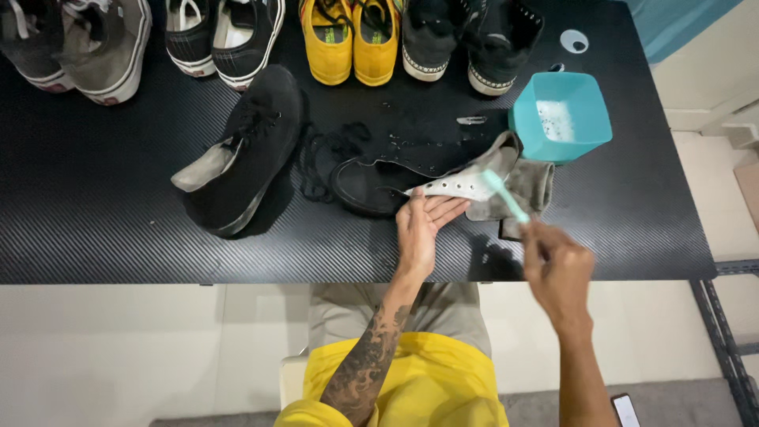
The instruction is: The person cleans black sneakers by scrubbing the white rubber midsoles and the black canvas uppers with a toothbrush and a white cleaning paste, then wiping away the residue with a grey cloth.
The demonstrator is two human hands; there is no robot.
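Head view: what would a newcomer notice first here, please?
First, the two hands at the middle: the left hand holds up a white perforated strip of a black shoe, while the right hand holds a mint-green plastic toothbrush against it. Next, the teal square plastic tub with foam at the right of the black textured table. The bright yellow pair of sneakers stands out in the back row.

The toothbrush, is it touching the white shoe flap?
Touching. The head view shows the toothbrush bristle end lying on the white flap, no gap visible.
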